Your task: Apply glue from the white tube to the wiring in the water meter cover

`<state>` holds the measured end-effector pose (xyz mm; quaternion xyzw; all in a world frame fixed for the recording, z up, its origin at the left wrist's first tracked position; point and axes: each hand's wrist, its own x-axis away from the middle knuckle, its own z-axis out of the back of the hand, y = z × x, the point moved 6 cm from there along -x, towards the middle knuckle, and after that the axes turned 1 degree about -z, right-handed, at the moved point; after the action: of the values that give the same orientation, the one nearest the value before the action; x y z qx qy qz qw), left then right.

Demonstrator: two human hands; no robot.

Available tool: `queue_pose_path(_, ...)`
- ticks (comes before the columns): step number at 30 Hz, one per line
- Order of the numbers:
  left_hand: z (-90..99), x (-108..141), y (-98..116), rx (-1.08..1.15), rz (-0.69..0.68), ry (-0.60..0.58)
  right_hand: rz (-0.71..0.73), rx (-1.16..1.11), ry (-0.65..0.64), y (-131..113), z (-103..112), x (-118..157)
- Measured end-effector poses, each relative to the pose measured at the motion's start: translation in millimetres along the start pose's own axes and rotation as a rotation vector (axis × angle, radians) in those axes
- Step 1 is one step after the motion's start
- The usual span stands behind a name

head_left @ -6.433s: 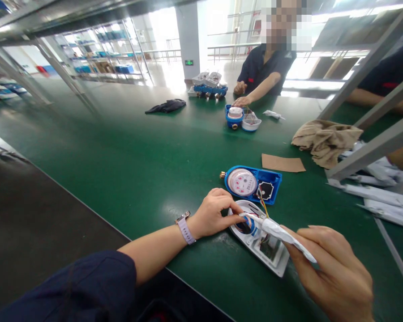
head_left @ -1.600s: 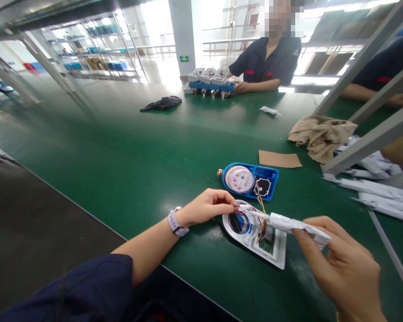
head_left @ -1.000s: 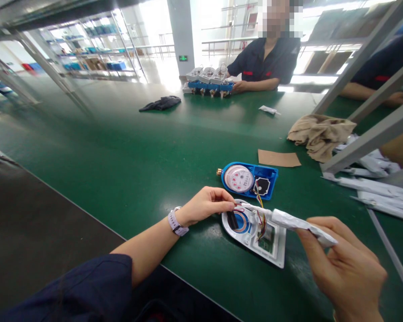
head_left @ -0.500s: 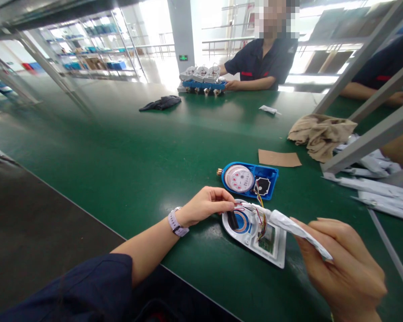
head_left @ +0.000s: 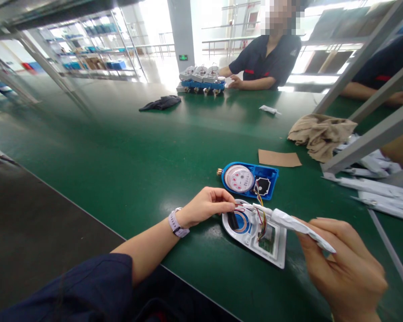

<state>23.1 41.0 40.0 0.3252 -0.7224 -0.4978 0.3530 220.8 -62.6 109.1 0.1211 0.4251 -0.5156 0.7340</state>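
Observation:
My left hand (head_left: 212,205) is closed in a pinch on a thin red wire (head_left: 241,210) at the upper left rim of a white meter cover (head_left: 280,250). The cover lies inner side up, showing a black cylinder (head_left: 233,220), a copper coil (head_left: 243,222) and coloured wires (head_left: 263,226). My right hand (head_left: 345,264) grips a crumpled white glue tube (head_left: 293,222), its nozzle pointing left above the cover, close to my left fingertips. Behind the cover, joined to it by wires, lies a blue water meter body (head_left: 273,176) with a round dial (head_left: 239,178).
A piece of brown cardboard (head_left: 278,158), a beige cloth (head_left: 322,134) and several white tubes (head_left: 383,190) lie at right, beside a slanted metal post (head_left: 372,134). Across the green table, a co-worker (head_left: 265,62) is beside a row of meters (head_left: 203,80). A dark cloth (head_left: 161,103) lies nearby.
The tube in my right hand has shifted slightly right, its nozzle a little farther from my left fingertips. My left hand stays almost still. The co-worker's hand has come off the meters.

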Motion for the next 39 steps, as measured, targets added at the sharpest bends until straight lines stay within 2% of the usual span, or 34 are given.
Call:
queue_pose_path(4, -1.1, 0.9, -0.2, -0.001, -0.001, 0.014, -0.048, -0.046, 0.012, -4.4, -0.6, -1.9)
queue_pose_path(10, -6.5, 3.3, 2.1, 0.051, 0.002, 0.001, -0.025, -0.099, 0.011, -5.4, -2.8, -0.4)
queue_pose_path(15, -7.7, 3.7, 1.7, 0.064, 0.019, 0.017, -0.080, -0.092, 0.023, 0.1, -0.7, 0.0)
queue_pose_path(18, -7.5, 3.6, 1.4, 0.050, 0.025, 0.032, -0.065, -0.143, 0.026, -0.9, -2.3, -0.3)
queue_pose_path(24, -6.9, 3.5, 1.2, 0.022, 0.013, 0.033, -0.056, -0.024, 0.015, -2.1, -2.3, -2.1)
queue_pose_path(39, -8.5, 3.9, -1.7, 0.037, 0.013, -0.006, -0.132, -0.084, -0.009, 3.7, -2.9, -2.6)
